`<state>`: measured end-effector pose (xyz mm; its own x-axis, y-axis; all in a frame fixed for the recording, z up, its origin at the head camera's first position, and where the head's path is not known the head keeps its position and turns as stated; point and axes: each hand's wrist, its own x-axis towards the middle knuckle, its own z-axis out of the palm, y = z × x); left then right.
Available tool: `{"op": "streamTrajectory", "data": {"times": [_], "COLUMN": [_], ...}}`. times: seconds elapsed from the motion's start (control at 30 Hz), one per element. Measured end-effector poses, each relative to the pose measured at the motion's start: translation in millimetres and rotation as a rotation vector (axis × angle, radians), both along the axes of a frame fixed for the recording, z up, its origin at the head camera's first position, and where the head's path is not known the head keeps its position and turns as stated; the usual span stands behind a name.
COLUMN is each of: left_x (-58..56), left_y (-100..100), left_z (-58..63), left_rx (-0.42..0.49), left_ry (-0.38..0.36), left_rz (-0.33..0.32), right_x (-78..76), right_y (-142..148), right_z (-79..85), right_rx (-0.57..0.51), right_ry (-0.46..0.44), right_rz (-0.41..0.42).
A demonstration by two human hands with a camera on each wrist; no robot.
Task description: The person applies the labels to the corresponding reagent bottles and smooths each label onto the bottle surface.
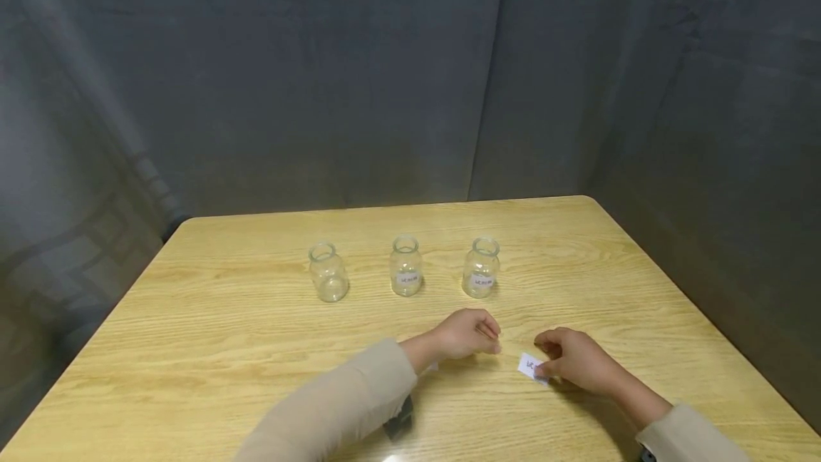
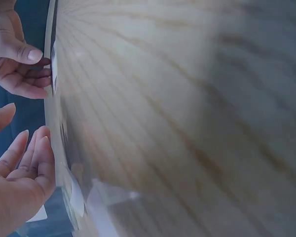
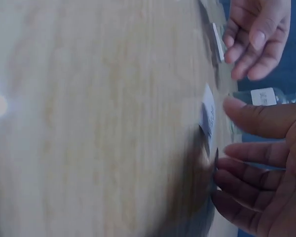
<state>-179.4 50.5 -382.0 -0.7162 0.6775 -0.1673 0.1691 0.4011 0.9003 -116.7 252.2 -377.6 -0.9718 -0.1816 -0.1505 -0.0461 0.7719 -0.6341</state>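
Head view: label (image 1: 528, 363) by right fingers (image 1: 550, 336)

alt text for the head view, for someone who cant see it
A right hand is over a small white rectangular label on a yellow wood-grain table, with the left hand nearby, both in beige sleeves. Beyond stand three clear glass jars in a row, the right two bearing white labels.

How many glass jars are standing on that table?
3, in a row across the table: the left jar, seemingly unlabelled; the middle jar, labelled; and the right jar, also labelled. No others show.
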Motion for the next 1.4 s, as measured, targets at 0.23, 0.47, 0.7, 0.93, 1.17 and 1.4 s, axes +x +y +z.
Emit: {"op": "streamTrajectory", "data": {"times": [0.23,0.47,0.7,0.93,1.17,1.4], "left_x": [1.9,4.2,3.5,2.3,3.3,1.1], "left_y": [8,16,21,28,32,32], "left_z": [-5.8,-5.7,-6.1,-9.3,-11.6,-12.5], "left_rx": [-0.004,-0.048,-0.011,0.062,0.081,0.090], "left_ry": [-0.007,0.008,-0.038,-0.118,-0.182,-0.191], "left_rz": [0.016,0.057,0.083,0.093,0.107,0.092], "right_x": [4.1,3.5,2.2,0.9,-0.2,-5.2], "right_y": [-9,-16,-17,-18,-17,-14], "right_z": [-2.1,-2.1,-3.6,-5.7,-9.1,-8.2], "right_rx": [0.152,0.183,0.181,0.121,0.039,-0.075], "right_ry": [0.078,0.078,0.095,0.081,0.042,0.047], "right_rz": [0.011,-0.043,-0.058,-0.081,-0.093,-0.079]}}
